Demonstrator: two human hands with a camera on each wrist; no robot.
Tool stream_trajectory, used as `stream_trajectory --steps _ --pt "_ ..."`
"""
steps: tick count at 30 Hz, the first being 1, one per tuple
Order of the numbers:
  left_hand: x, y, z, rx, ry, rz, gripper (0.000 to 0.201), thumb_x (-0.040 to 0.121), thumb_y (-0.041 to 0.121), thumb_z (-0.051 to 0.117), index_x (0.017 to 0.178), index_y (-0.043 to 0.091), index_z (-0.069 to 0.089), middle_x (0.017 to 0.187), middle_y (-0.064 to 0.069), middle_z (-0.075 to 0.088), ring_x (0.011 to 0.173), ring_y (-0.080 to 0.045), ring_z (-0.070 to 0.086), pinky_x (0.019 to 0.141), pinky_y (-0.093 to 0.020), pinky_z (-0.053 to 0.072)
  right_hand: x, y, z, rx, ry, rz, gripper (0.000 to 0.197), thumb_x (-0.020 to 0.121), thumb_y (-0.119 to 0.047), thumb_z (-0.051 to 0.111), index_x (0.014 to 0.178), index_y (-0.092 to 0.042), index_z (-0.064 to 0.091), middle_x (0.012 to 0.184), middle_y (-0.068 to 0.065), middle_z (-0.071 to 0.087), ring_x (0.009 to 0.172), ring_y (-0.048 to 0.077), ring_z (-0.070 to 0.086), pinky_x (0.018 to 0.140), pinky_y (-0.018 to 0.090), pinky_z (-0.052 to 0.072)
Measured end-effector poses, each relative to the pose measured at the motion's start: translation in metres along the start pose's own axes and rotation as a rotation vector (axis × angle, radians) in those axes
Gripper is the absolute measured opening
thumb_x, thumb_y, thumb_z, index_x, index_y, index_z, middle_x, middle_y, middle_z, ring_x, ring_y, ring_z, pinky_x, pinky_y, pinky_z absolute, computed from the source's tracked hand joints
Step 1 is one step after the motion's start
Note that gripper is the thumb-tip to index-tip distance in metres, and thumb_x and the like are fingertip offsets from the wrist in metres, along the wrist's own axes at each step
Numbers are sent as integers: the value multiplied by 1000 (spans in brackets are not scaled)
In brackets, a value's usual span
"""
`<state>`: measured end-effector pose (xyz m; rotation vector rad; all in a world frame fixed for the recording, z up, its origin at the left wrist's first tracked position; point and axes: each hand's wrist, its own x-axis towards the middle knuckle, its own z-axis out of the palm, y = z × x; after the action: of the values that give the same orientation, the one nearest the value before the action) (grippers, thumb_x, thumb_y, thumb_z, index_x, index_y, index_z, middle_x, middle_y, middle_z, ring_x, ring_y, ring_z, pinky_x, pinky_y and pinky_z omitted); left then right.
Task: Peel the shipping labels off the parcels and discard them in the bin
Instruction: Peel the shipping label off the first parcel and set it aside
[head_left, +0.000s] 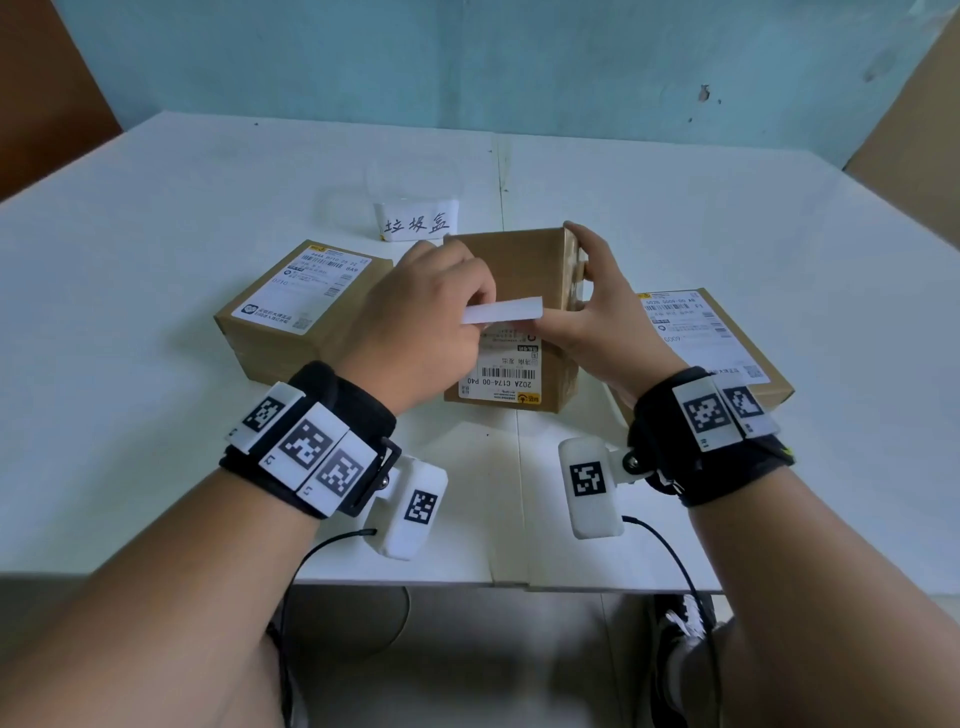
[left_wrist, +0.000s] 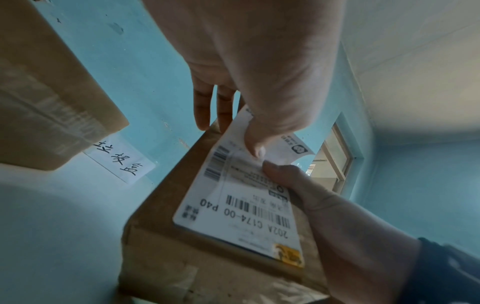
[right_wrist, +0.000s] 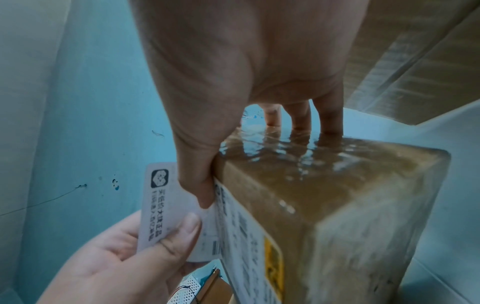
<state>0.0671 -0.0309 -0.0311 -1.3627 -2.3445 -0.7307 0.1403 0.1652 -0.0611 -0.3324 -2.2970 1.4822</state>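
The middle cardboard parcel (head_left: 519, 265) stands on the white table (head_left: 156, 312). Its shipping label (head_left: 501, 376) is stuck down at the near end, and its far end (head_left: 506, 310) is lifted off the box. My left hand (head_left: 475, 312) pinches that lifted end between thumb (left_wrist: 255, 144) and fingers; the left wrist view shows the label (left_wrist: 241, 207) bending up from the box (left_wrist: 161, 246). My right hand (head_left: 587, 306) grips the parcel, thumb (right_wrist: 200, 185) by the label's edge and fingers (right_wrist: 330, 117) over the taped side (right_wrist: 350, 185). The flap (right_wrist: 161, 201) is in my left hand (right_wrist: 145, 253).
A clear plastic bin (head_left: 415, 182) with a handwritten paper tag (head_left: 418, 224) sits behind the middle parcel. One labelled parcel (head_left: 291, 312) lies to the left and another (head_left: 722, 343) to the right. Brown boards stand at both far corners.
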Motion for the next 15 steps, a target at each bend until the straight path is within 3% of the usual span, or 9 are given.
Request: stream_trajectory --steps 4,7,9,12,15 --pt "-1 2 2 -4 107 -29 10 87 14 69 94 15 62 106 -1 58 97 -23 56 74 -45 52 1 -1 2 24 4 13 126 58 -64 90 163 -32 29 142 4 59 127 27 66 106 54 56" --pt "-3 6 2 -32 107 -67 49 86 22 75 128 15 50 129 -4 51 111 -21 57 84 -38 55 2 -1 4 19 49 6 137 60 -72 90 169 -32 16 145 2 58 129 24 66 107 53 55" --pt "-3 7 0 -72 101 -81 67 85 23 77 141 20 40 135 -4 48 115 -19 57 85 -33 54 1 0 5 -25 37 16 143 57 -84 86 168 -38 10 150 1 53 135 25 61 110 53 53" --pt "0 4 0 -21 107 -58 47 86 19 73 130 19 56 127 -2 55 115 -20 56 90 -38 54 0 0 5 -46 10 36 141 60 -77 86 169 -38 5 155 1 49 137 26 58 113 53 51" --pt "-1 2 4 -18 133 -27 23 86 18 71 110 17 67 111 -1 59 106 -21 55 84 -38 52 -1 -1 8 -58 -26 37 149 58 -80 86 167 -41 -8 159 2 45 140 27 56 115 54 49"
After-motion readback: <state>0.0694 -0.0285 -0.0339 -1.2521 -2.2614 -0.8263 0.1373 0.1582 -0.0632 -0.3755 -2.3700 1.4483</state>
